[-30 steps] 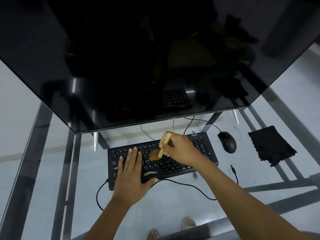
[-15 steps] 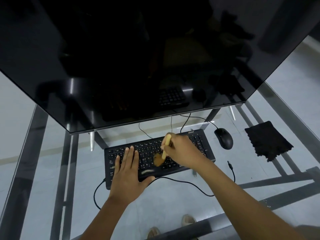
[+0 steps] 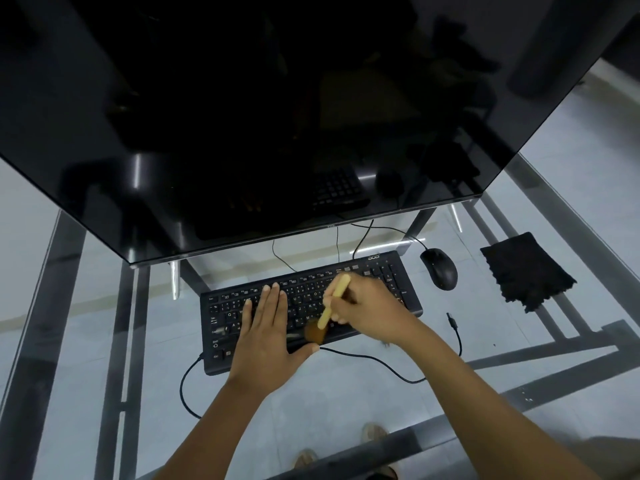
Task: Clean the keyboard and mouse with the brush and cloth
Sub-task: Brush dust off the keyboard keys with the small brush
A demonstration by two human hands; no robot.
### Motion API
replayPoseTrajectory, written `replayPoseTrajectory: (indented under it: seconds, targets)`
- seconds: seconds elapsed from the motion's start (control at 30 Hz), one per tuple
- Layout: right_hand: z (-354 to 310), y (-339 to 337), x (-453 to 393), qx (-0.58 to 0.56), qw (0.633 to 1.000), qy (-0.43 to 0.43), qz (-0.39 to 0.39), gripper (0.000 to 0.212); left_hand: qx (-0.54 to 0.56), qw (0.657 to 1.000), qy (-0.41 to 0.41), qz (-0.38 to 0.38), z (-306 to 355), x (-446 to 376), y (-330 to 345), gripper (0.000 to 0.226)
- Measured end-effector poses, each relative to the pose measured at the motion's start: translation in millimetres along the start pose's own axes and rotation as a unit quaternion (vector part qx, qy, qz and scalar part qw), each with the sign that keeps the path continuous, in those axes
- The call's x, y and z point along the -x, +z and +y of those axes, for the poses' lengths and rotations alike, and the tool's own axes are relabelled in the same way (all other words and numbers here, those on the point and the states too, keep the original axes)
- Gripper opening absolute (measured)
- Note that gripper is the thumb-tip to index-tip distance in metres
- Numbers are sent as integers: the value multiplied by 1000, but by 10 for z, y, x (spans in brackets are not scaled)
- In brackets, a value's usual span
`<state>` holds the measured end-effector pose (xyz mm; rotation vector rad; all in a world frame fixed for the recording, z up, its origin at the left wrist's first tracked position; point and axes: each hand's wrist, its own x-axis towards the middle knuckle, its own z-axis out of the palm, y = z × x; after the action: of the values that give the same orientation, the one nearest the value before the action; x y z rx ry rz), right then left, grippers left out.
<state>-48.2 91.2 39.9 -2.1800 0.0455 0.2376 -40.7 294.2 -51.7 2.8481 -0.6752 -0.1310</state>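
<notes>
Presently, all positions are being given relative to the keyboard.
Keyboard (image 3: 377,271): lying flat on the glass desk (image 3: 346,403), just in front of the monitor (image 3: 277,116); its black cable (image 3: 398,370) is trailing along the near edge.
Left hand (image 3: 266,336): lying palm-down on the left half of the keyboard, fingers straight and together, thumb spread toward the near edge; it is pressing the keys and gripping nothing.
Right hand (image 3: 369,308): hovering over the right-centre keys, fingers curled tightly round the brush handle.
Brush (image 3: 327,311): being held at a slant, pale handle pointing away from the person, brown bristles (image 3: 314,332) touching the near key rows, just beside the left thumb.
Mouse (image 3: 439,268): sitting on the desk just right of the keyboard's far corner, untouched.
Cloth (image 3: 526,271): lying flat further right, beyond the mouse, well apart from both hands.
</notes>
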Motion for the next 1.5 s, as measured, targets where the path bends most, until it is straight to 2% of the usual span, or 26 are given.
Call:
replayPoseTrajectory:
  seconds: [0.03,0.1,0.17,0.2,0.23,0.27,0.3,0.33,0.37,0.43,0.47,0.5,0.57,0.63,0.7,0.8,0.83,0.9,0.93,1.03,1.17,1.23,1.3,1.4,1.43,1.5]
  targets:
    - [23,-6,3,32,999,-1,0,3,-1,1000,0,0,4,-4,8,104]
    - [65,-43,-28,74,988,-27,131,4,-2,1000,-2,-4,11,-6,6,105]
    - [69,-106,-44,22,979,-34,201,4,1,1000,-1,-2,24,-23,10,105]
    - [48,-141,-46,-17,984,-17,174,5,2,1000,0,-2,32,-36,10,105]
    - [46,-153,-57,-32,994,4,109,5,2,1000,1,-5,40,-44,14,105]
    - [28,-160,-52,-5,999,15,42,6,2,1000,2,-7,52,-54,13,104]
    - [62,-157,-62,45,999,9,24,6,4,1000,4,-9,74,-65,15,104]
    - [91,-161,-86,75,996,-1,53,8,7,1000,4,-13,103,-78,12,104]
    - [118,-166,-126,90,988,-20,126,10,10,1000,4,-16,131,-87,8,104]
    - [128,-201,-179,32,969,-40,241,10,17,1000,5,-14,191,-121,5,105]
    - [112,-228,-211,-20,971,-27,238,10,21,1000,5,-11,213,-139,6,105]
    - [115,-241,-244,-42,980,-9,192,8,25,1000,6,-11,233,-154,11,106]
    - [102,-233,-267,-11,996,6,90,7,30,999,8,-13,260,-183,23,106]
    - [114,-253,-315,24,988,-6,153,9,34,999,10,-20,302,-218,26,107]
    - [130,-341,-332,0,978,-3,209,10,33,999,13,-22,341,-262,23,108]
    - [162,-401,-337,14,993,27,116,8,36,999,19,-28,365,-311,19,108]
    - [182,-406,-346,33,991,28,128,9,37,999,20,-31,369,-321,17,108]
    - [232,-457,-364,36,974,12,223,12,39,998,20,-37,391,-340,12,108]
    - [245,-495,-366,23,971,14,237,13,40,998,21,-38,404,-355,7,108]
    - [265,-567,-339,20,988,53,145,12,36,998,27,-47,432,-397,-1,108]
    - [363,-702,-329,14,965,59,255,10,27,998,32,-53,460,-434,1,108]
    - [406,-768,-301,-20,978,80,190,6,31,998,38,-49,464,-467,2,107]
    - [434,-793,-249,26,985,93,142,7,29,997,45,-53,487,-502,1,107]
    - [476,-863,-218,33,960,91,261,7,28,997,57,-49,560,-555,-11,109]
    - [501,-885,-222,21,959,91,269,8,32,997,62,-45,586,-577,-9,109]
    - [489,-914,-220,4,975,110,193,9,36,996,72,-42,633,-613,-1,108]
